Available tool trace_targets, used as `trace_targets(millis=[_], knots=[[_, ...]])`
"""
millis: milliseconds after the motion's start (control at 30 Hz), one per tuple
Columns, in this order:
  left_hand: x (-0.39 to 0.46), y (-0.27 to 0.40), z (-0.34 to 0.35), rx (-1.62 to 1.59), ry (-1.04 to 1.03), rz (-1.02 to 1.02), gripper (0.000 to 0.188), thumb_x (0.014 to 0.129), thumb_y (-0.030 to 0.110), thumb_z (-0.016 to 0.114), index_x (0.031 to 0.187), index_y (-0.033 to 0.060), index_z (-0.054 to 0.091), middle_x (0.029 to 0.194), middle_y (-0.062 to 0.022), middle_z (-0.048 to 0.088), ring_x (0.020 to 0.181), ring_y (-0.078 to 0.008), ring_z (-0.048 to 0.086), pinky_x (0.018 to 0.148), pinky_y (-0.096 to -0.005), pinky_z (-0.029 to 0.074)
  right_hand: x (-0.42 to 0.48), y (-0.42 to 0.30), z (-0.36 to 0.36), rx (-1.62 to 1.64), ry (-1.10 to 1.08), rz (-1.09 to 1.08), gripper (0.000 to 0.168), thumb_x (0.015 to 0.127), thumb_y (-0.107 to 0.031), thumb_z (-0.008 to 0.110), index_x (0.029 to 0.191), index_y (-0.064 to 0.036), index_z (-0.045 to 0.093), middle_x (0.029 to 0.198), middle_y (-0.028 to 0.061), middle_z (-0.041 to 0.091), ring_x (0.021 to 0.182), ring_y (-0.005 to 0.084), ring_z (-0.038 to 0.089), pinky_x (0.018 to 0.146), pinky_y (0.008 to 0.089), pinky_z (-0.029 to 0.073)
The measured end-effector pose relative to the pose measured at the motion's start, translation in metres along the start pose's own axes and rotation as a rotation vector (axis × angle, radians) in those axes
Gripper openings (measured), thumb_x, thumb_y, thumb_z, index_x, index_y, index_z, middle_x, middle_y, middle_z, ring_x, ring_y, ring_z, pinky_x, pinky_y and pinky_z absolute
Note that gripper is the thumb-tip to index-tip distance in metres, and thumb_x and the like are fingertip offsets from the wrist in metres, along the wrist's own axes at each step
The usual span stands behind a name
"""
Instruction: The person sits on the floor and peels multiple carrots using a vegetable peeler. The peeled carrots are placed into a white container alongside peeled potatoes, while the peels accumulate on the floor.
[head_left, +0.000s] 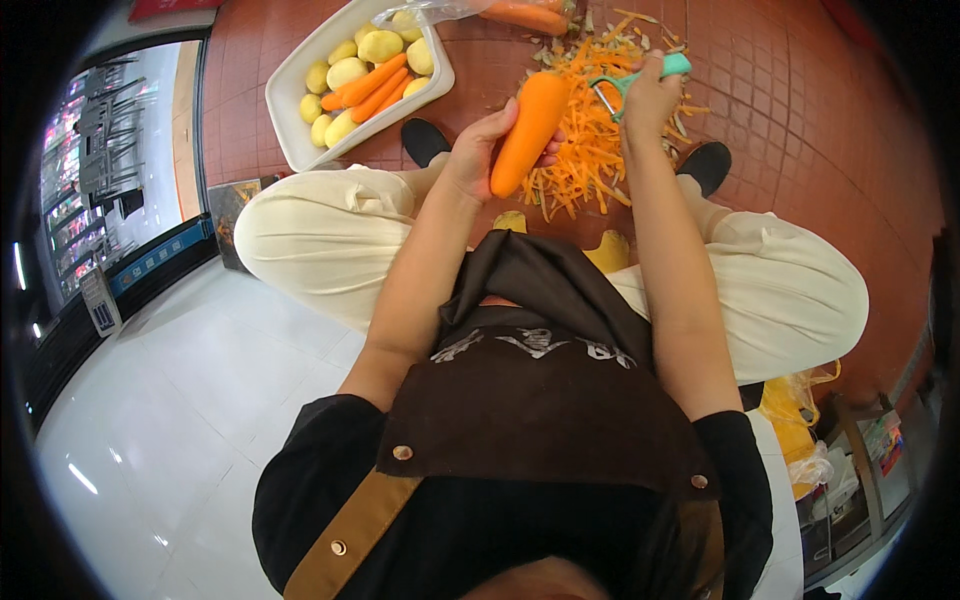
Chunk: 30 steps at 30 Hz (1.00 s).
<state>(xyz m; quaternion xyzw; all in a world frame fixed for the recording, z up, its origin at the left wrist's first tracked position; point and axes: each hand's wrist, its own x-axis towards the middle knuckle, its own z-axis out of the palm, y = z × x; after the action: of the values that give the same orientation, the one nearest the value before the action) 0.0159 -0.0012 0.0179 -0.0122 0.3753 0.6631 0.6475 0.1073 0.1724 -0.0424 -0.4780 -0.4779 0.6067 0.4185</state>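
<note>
My left hand (480, 154) grips a large orange carrot (531, 131), its thick end pointing away from me. The carrot's surface looks smooth and bright. In my right hand (651, 97) is a green vegetable peeler (616, 88) with a metal blade, held a little to the right of the carrot and apart from it. Beneath both hands, a pile of orange and pale peelings (581, 154) lies on the red tile floor (765, 97). Peeled potatoes (346, 73) and several carrots (375, 84) rest in a white plastic tub (444, 60) at the upper left.
Beyond the tub's right side, a clear plastic bag (435, 9) lies near more carrots (529, 15). My black shoes (705, 166) flank the peelings. A glass door (124, 135) stands at left; a yellow bag (787, 420) sits behind me on the right.
</note>
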Motion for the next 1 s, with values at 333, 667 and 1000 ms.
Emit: trace_targets(millis=[333,667,1000], knots=[[0.004,0.0,-0.01,-0.074,-0.152,-0.07,0.045,0.091,0.039,0.033,0.115,0.0014,0.041,0.089,-0.0141,0.052,0.065,-0.0161,0.048,0.052,-0.0229,0.042,-0.001,-0.005,0.022,0.092,-0.194,-0.275,0.023,0.091,-0.027,0.043,0.08,-0.007,0.045,0.068,0.0015,0.05,0.055,0.0096,0.044,0.05,0.028,0.039],[0.025,0.006,-0.049,-0.2,0.329,0.122,0.044,0.091,0.04,0.035,0.111,0.0012,0.041,0.088,-0.0139,0.051,0.067,-0.0178,0.05,0.054,-0.0257,0.045,0.003,0.015,0.02,-0.023,-0.215,0.208,0.027,0.092,-0.027,0.04,0.078,-0.006,0.049,0.067,0.0042,0.052,0.05,0.0135,0.042,0.047,0.0288,0.034],[0.061,0.074,-0.175,-0.173,1.082,0.736,0.027,0.085,0.017,0.047,0.11,0.0051,0.047,0.101,-0.009,0.055,0.084,-0.0199,0.056,0.071,-0.0307,0.047,-0.006,0.029,0.018,0.011,-0.261,0.422,0.025,0.093,-0.027,0.038,0.083,-0.005,0.046,0.072,0.0052,0.053,0.05,0.0089,0.04,0.045,0.0248,0.035]])
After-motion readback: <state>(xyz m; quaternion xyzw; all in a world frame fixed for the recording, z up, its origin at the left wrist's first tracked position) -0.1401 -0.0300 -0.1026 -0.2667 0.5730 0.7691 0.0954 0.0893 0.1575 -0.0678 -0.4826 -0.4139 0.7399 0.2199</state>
